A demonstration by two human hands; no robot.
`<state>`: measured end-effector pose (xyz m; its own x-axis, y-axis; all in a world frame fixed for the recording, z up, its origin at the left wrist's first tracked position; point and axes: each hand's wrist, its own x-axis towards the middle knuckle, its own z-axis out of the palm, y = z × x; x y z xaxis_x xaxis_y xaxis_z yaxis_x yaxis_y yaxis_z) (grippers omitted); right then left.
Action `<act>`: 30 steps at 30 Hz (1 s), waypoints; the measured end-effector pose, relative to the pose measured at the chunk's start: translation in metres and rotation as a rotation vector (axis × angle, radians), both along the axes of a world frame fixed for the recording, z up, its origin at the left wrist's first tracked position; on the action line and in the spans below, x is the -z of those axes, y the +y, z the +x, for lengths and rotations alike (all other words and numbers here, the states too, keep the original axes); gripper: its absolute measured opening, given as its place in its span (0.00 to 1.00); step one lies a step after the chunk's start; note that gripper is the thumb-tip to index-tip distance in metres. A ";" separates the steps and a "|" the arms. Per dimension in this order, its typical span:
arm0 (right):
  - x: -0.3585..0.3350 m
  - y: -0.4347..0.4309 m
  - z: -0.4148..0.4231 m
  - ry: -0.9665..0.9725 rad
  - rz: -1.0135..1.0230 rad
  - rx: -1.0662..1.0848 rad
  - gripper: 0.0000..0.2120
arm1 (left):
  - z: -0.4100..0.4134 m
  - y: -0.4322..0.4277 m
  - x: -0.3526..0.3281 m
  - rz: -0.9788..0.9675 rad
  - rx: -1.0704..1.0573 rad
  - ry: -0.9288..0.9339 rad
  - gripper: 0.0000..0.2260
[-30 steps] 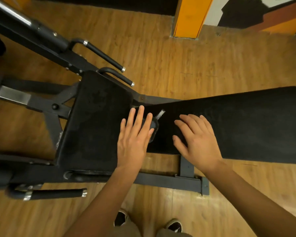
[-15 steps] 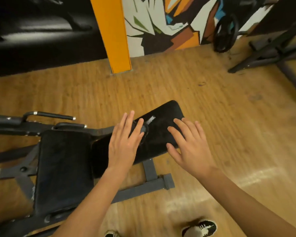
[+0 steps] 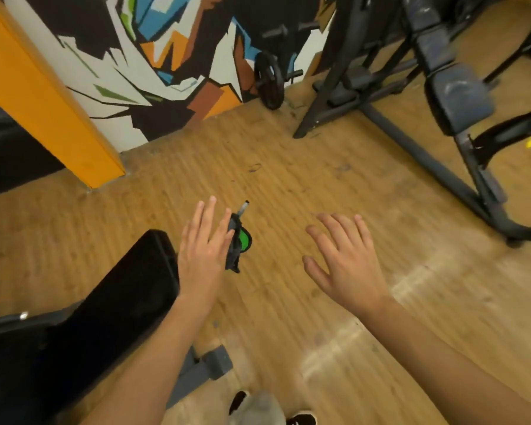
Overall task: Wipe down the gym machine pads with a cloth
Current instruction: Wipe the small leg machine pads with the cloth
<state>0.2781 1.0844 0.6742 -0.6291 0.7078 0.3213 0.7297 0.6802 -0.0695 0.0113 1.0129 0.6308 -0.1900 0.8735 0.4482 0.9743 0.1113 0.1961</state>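
Note:
The black bench pad [image 3: 120, 286] lies at the lower left, its end just left of my left hand [image 3: 201, 256]. That hand hovers over the wooden floor with straight fingers. A small dark ragged object with a green patch and a metal tip [image 3: 238, 240] sticks out from its thumb side and stays with the hand; the thumb is hidden. My right hand [image 3: 344, 262] floats over the floor to the right, fingers spread, holding nothing. No separate cloth shows.
A second machine with grey-blue pads [image 3: 457, 96] and a dark steel frame [image 3: 426, 161] stands at the right. A weight plate [image 3: 269, 81] leans by the painted wall. An orange pillar [image 3: 43, 102] rises at the left. My shoes [image 3: 301, 420] show at the bottom.
The view has swung right and away from the bench. Both hands have come off the black pad and now hover over bare floor; the small object stayed with my left hand.

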 end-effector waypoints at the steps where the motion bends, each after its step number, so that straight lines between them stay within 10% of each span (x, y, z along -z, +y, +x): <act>1: 0.001 0.013 0.016 0.002 -0.002 0.019 0.22 | 0.016 0.020 0.000 0.004 0.027 -0.012 0.18; 30: 0.005 0.616 0.305 0.026 -0.120 0.400 0.23 | 0.326 0.720 -0.008 -0.069 0.338 0.156 0.19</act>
<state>0.5829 1.7004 0.6687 -0.2900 0.9281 0.2336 0.9315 0.3297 -0.1534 0.3371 1.7333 0.6390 0.1800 0.9043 0.3871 0.9759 -0.2136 0.0453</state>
